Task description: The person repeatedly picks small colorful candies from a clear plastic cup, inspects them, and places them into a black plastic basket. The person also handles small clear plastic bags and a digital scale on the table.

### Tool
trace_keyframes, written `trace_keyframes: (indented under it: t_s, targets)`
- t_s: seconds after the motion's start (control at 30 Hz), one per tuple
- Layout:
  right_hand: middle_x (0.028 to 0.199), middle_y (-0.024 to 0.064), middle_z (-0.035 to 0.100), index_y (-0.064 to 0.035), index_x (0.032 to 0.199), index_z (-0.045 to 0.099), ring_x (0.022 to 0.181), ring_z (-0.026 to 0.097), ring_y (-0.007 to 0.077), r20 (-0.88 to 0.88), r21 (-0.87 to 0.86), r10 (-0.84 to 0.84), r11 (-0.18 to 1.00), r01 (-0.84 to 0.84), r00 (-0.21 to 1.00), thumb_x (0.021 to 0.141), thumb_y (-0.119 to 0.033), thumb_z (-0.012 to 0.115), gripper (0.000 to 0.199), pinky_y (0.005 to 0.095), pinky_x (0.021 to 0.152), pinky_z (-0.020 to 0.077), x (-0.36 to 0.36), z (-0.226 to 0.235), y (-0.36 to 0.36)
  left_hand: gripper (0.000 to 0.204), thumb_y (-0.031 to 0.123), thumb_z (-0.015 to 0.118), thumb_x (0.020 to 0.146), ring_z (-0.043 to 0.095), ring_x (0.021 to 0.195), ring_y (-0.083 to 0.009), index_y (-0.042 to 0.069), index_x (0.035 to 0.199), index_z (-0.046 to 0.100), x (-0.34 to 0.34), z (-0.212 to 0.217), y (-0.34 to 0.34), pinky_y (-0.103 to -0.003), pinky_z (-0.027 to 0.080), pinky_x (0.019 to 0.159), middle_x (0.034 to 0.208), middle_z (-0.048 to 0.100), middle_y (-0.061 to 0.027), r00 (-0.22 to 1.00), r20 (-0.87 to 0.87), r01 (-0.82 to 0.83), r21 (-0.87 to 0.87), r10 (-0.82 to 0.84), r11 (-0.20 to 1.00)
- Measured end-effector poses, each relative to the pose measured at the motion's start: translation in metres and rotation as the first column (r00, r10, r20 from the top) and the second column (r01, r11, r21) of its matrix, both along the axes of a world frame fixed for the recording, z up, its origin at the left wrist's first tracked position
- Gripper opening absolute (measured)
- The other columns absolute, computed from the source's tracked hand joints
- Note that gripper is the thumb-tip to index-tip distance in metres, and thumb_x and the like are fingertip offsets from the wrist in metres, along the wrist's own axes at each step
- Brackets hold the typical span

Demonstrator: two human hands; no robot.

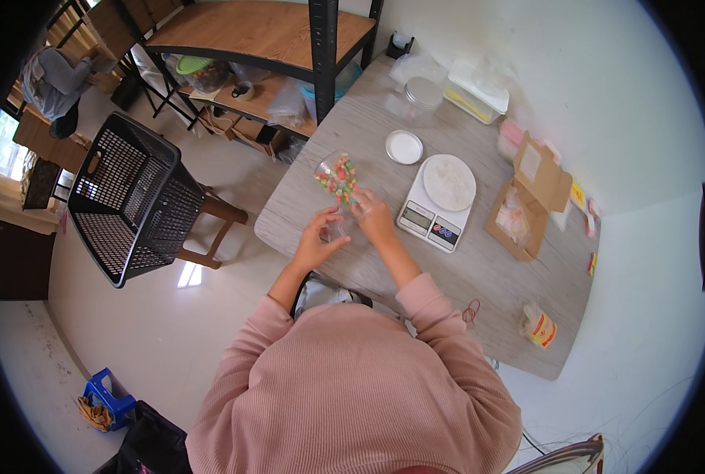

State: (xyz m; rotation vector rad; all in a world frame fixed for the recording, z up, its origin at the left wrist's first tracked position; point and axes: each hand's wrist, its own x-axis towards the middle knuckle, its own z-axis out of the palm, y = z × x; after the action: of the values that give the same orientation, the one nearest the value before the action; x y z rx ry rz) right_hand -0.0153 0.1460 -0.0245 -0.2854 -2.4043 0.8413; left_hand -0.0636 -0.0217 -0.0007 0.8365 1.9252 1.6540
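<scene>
A clear jar (324, 166) of small red, green and yellow candies (339, 178) is on the table in front of me, its opening tilted toward my hands. My left hand (318, 239) curls around a small clear plastic bag (336, 230) just below the jar. At the near side of the candies is my right hand (374, 216), fingertips drawn together against them; what they pinch is hidden. A round lid (404, 147) with a white inside lies beyond the jar. To the right stands a white kitchen scale (420, 229) with a round, whitish plate (450, 183).
An open cardboard box (526, 237) with small bags sits right of the scale. Red rubber bands (470, 311) and a labelled packet (539, 328) lie nearer. A lidded jar (423, 95) and white tub (479, 88) stand behind. A black crate (135, 186) rests on a stool at left.
</scene>
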Motion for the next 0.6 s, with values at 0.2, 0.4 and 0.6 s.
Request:
trace_keyframes:
  t_s: [0.2,0.4,0.6]
  targets:
    - [0.099,0.0105,0.063,-0.0003,0.097,0.063,0.076,0.063,0.0143,-0.046,-0.509,-0.237,0.841,0.182,0.970,0.075,0.000,0.066,0.022,0.0239,0.061,0.0527,0.040,0.016,-0.017,0.040,0.012,0.076,0.069,0.053,0.103,-0.0167,0.008,0.105,0.058,0.006,-0.001,0.001,-0.029,0.043,0.081,0.115,0.056,-0.0060,1.000,-0.010,-0.012,0.058,0.012,0.998]
    - [0.097,0.0120,0.062,0.0035,0.096,0.062,0.082,0.061,0.0131,-0.322,-0.667,-0.196,0.741,-0.075,0.926,0.079,0.007,0.061,0.017,0.0224,0.066,0.0520,0.049,0.062,-0.041,0.042,0.009,0.076,0.069,0.053,0.102,-0.0141,0.007,0.106,0.057,0.013,0.006,0.005,-0.029,0.041,0.083,0.112,0.058,-0.0037,0.998,0.028,0.044,0.153,-0.049,0.987]
    - [0.097,0.0134,0.064,0.0012,0.093,0.063,0.085,0.063,0.0184,-0.396,-0.488,-0.156,0.870,-0.064,0.905,0.074,0.003,0.065,0.019,0.0265,0.072,0.0507,0.043,0.079,-0.048,0.040,0.001,0.071,0.073,0.052,0.103,-0.0157,0.003,0.109,0.054,0.020,0.017,0.016,-0.033,0.041,0.088,0.110,0.056,-0.0064,0.984,0.142,0.074,0.250,-0.112,0.965]
